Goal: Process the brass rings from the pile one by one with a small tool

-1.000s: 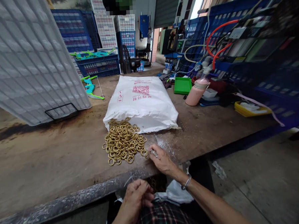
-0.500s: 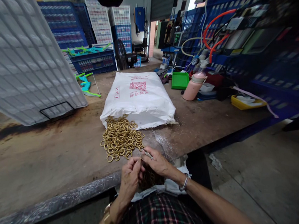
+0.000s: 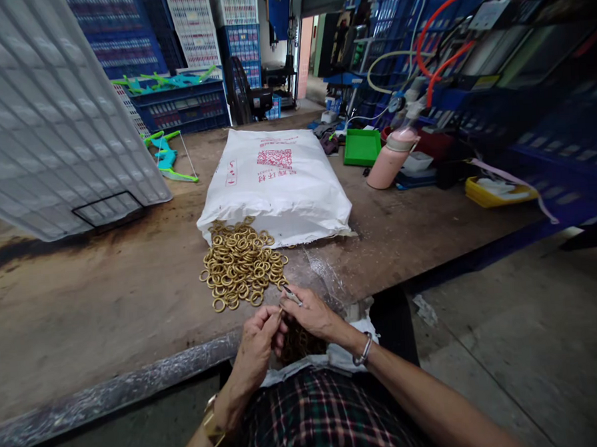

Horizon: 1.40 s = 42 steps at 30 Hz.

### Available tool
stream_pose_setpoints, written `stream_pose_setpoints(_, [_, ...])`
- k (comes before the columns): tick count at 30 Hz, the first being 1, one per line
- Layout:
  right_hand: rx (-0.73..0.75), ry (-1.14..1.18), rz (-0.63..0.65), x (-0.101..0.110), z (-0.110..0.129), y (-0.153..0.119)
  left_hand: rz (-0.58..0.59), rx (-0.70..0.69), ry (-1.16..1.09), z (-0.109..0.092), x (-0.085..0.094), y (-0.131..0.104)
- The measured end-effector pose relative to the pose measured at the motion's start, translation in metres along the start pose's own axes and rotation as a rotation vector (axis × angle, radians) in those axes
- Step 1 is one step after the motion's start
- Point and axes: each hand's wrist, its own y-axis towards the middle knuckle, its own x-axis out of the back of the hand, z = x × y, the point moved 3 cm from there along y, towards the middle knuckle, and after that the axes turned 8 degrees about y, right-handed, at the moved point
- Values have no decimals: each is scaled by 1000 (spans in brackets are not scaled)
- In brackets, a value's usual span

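Observation:
My left hand (image 3: 258, 337) is closed in a pinch at the table's front edge, and a small ring (image 3: 282, 312) shows at its fingertips. Close against it, my right hand (image 3: 314, 314) is closed around a small grey metal tool (image 3: 292, 296) that points up and left. Just beyond both hands lies a pile of brass-coloured rings (image 3: 240, 263), spilling from the open mouth of a white sack (image 3: 277, 191) with red print. Below my hands, in my lap, a white bag (image 3: 343, 366) holds darker rings, partly hidden by the hands.
A large whitish ribbed crate (image 3: 63, 116) leans at the left, beside a teal and green toy bow (image 3: 165, 157). A green tray (image 3: 362, 147), a pink bottle (image 3: 392, 160) and a yellow tray (image 3: 500, 193) stand at the right. The wooden table (image 3: 107, 307) ends at my body.
The view has tilted down slightly, so the table items appear higher. My hands stay together at the table's edge, with the tool still in my right hand.

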Motion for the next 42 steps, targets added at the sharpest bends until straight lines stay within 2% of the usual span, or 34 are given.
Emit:
stream_pose_setpoints(3, [13, -44, -36, 2, 0, 0, -18, -7, -34, 1, 0, 0])
stream_pose_setpoints(5, [47, -151, -45, 4, 0, -2, -30, -20, -52, 1, 0, 0])
stream_pose_setpoints(10, [137, -451, 49, 0, -4, -12, -76, -40, -74, -1, 2, 1])
stream_pose_setpoints(14, [172, -575, 48, -5, -10, -14, -86, -50, -71, 0, 3, 1])
stream_pose_setpoints(18, [162, -631, 49, -7, -10, -12, -96, -61, -42, 2, 4, 0])
stream_pose_setpoints(26, [55, -766, 136, -9, -3, -11, -140, -124, 52, -3, 4, -2])
stream_pose_setpoints(30, [7, -821, 68, -3, -6, -6, -58, -134, 29, -3, 1, -13])
stream_pose_setpoints(33, [-33, -842, -47, 5, -4, 4, 52, -103, -71, -1, -6, -18])
stream_pose_setpoints(35, [-50, -847, -109, 8, -2, 10, 36, -59, -207, 0, -8, -18])
stream_pose_setpoints(38, [-96, -869, -145, 7, -1, 16, -46, 13, -408, 0, -5, -13])
stream_pose_setpoints(42, [-144, -896, -158, 3, -3, 18, -23, 59, -552, -3, 2, -11])
